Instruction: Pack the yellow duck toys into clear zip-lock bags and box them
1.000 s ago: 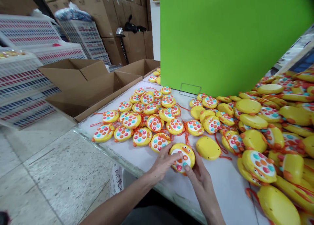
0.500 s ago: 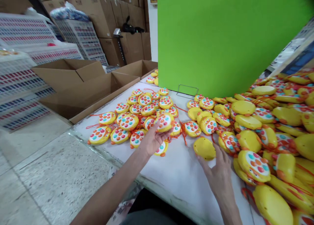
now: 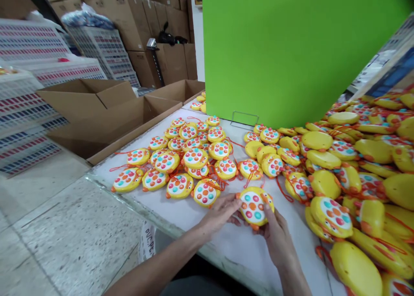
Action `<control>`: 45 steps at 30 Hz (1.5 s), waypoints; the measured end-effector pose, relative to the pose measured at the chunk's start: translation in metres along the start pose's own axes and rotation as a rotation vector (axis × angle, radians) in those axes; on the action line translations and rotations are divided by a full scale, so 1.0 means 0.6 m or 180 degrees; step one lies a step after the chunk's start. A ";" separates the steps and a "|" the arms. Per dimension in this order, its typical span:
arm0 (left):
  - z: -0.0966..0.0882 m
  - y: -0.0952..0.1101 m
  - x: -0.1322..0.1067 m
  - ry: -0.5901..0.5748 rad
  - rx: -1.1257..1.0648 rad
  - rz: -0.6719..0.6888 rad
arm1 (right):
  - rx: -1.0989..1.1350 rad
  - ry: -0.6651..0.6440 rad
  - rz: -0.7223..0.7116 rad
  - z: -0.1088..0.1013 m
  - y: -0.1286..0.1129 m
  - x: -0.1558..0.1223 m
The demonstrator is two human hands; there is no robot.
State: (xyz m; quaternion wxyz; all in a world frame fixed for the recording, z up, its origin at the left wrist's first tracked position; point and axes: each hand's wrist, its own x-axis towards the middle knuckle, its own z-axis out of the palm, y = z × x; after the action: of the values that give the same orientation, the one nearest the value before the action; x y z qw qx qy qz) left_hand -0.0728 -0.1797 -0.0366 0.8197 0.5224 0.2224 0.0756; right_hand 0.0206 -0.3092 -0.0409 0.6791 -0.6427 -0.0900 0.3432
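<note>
A yellow duck-like toy [image 3: 253, 206] with a white face of coloured dots is held just above the table's front part, dotted side up. My left hand [image 3: 223, 213] pinches its left edge, while my right hand [image 3: 277, 233] grips its right edge with the thumb on top. Left of my hands lies a group of similar toys [image 3: 166, 161], mostly dotted side up, with orange cords. To the right rises a big heap of the same toys [image 3: 325, 182], many showing plain yellow backs.
Behind the toys a bright green panel [image 3: 274, 50] stands on the white table [image 3: 226, 248], with a wire stand [image 3: 244, 119] at its foot. Open cardboard boxes [image 3: 106, 115] flank the table's left side. White crates [image 3: 29, 98] and stacked cartons [image 3: 129, 20] fill the background.
My left hand has let go of a toy among the left group and moved right and nearer. The toy in my right hand has been turned from plain back to dotted side; both hands now hold it.
</note>
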 end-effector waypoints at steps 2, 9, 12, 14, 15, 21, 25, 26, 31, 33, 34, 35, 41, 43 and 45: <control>-0.001 0.005 -0.002 -0.0155 0.0090 0.0032 | 0.0122 0.0039 0.0056 0.012 0.001 -0.010; -0.010 -0.002 -0.007 0.0134 -0.0017 0.0203 | -0.0164 -0.0141 -0.0136 0.015 0.000 -0.018; -0.013 -0.004 -0.009 0.0245 -0.0186 0.0183 | -0.0105 -0.0113 -0.0210 0.013 0.004 -0.020; -0.013 -0.003 -0.012 0.0185 -0.0198 0.0123 | -0.0139 -0.0161 -0.0272 0.014 0.008 -0.023; -0.013 -0.002 -0.014 0.0137 -0.0199 0.0107 | -0.0162 -0.0194 -0.0329 0.016 0.010 -0.024; -0.011 0.003 -0.018 0.0170 0.0045 0.0118 | -0.0100 -0.0183 -0.0584 0.032 0.016 -0.035; -0.013 0.002 -0.017 0.0527 0.0355 0.0166 | -0.0226 -0.0159 -0.0617 0.039 0.015 -0.043; -0.014 0.001 -0.018 0.0621 0.0367 0.0214 | -0.0227 -0.0174 -0.0617 0.041 0.014 -0.044; -0.016 -0.004 -0.022 0.0676 0.0463 0.0229 | -0.0089 -0.0225 -0.0664 0.048 0.017 -0.044; -0.017 -0.004 -0.025 0.0683 0.0446 0.0150 | -0.0122 -0.0242 -0.0692 0.046 0.020 -0.039; -0.017 -0.004 -0.027 0.0661 0.0413 0.0120 | -0.0173 -0.0261 -0.0687 0.044 0.021 -0.036; -0.017 -0.003 -0.030 0.0597 0.0382 0.0107 | -0.0235 -0.0272 -0.0678 0.042 0.022 -0.034; -0.020 0.009 -0.036 0.0072 0.0402 0.0243 | -0.0485 -0.0290 -0.0712 0.039 0.021 -0.028; -0.027 0.028 -0.022 0.0382 0.0336 0.0308 | -0.0659 -0.0196 -0.0694 0.035 0.022 -0.023; -0.039 0.059 0.002 0.0814 -0.0135 0.0471 | -0.1014 0.0082 -0.0803 0.023 0.026 -0.009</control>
State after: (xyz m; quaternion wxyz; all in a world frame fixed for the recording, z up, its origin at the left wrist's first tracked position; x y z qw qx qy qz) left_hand -0.0783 -0.1442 -0.0138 0.7877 0.5060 0.2843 0.2065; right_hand 0.0034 -0.3018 -0.0513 0.6076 -0.7299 -0.2143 0.2285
